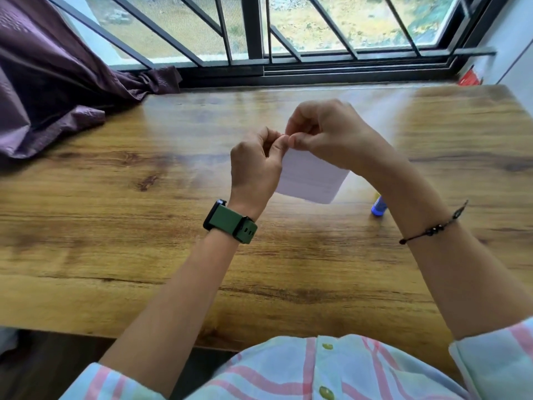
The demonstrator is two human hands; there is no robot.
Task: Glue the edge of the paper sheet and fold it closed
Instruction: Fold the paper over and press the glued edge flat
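Observation:
A small white folded paper sheet (313,177) is held up above the wooden table (144,197), tilted toward me. My left hand (255,166) pinches its upper left corner between thumb and fingers. Beside it, thumb tips touching, my right hand (326,134) pinches the top edge. The top edge of the sheet is hidden behind my fingers. A blue glue stick (378,207) lies on the table just below and right of the sheet, partly hidden by my right forearm.
A purple curtain (52,82) drapes onto the table's far left corner. A barred window (259,30) runs along the far edge. A red object (470,76) sits at the far right corner by the wall.

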